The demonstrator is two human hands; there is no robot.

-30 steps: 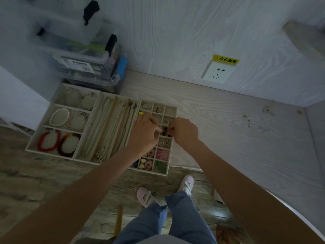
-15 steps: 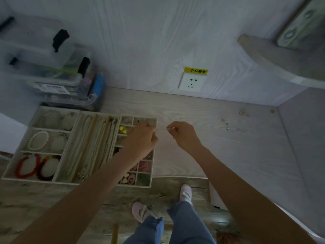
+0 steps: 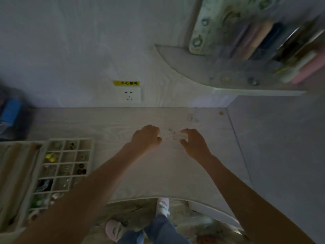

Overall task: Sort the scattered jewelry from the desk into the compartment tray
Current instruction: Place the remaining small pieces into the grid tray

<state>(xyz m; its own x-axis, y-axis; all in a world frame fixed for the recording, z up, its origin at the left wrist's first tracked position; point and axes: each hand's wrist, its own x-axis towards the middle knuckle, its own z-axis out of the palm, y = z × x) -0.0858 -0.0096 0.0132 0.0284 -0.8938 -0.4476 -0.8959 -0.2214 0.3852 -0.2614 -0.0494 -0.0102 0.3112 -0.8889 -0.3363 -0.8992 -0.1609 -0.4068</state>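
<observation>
Both hands are out over the pale wood counter [image 3: 140, 173], close together with a small gap between them. The left hand [image 3: 146, 138] has its fingers curled inward, and the right hand [image 3: 194, 142] is curled too, thumb toward its partner. Between the two grips lie a few tiny pieces of jewelry [image 3: 173, 135], blurred and pale against the wood; whether either grip is actually pinching one of them or only closing near them, I cannot tell, as the picture is smeared by motion. Beyond the right grip, toward the back corner, a couple more small pieces [image 3: 190, 118] sit loose on the counter, apart from the hands. Well off to the left of the left grip, at the counter's near edge, stands the compartment tray [image 3: 91, 155], its small square cells holding bits of colour: yellow ones in one cell, dark ones in others. Behind the hands, on the wall, is a white socket [image 3: 129, 95] under a yellow label [image 3: 126, 83]. Up beyond the right grip, a curved shelf [image 3: 193, 74] carries blurred items.
</observation>
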